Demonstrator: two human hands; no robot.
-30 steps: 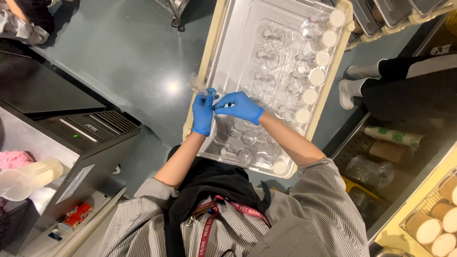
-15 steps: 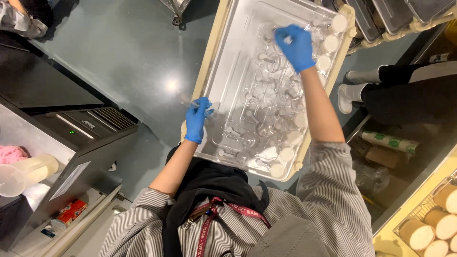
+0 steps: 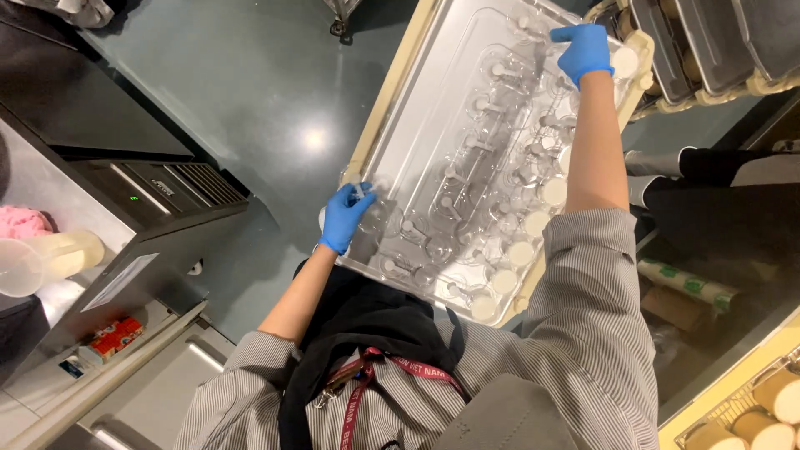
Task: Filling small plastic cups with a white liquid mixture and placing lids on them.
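Observation:
A clear plastic tray (image 3: 417, 125) in a cream frame holds several small clear cups; those along its right edge (image 3: 523, 252) are filled with white cream. My left hand (image 3: 343, 218), in a blue glove, pinches small clear cups (image 3: 360, 183) at the tray's near left edge. My right hand (image 3: 583, 50), also gloved, reaches to the tray's far right corner beside a filled white cup (image 3: 625, 62). Its fingers curl down over the clear cups there, and whether they grip one is hidden.
A black machine (image 3: 125, 167) stands at left with a pale jug (image 3: 58, 257) and something pink (image 3: 21, 221) near it. Another person's legs and shoes (image 3: 708, 171) are at right. More trays (image 3: 708, 42) sit at top right, tan round containers (image 3: 771, 408) at bottom right.
Both hands were together at the tray's near left corner. My right hand has since moved away to the far right corner, while my left hand stayed at the near edge.

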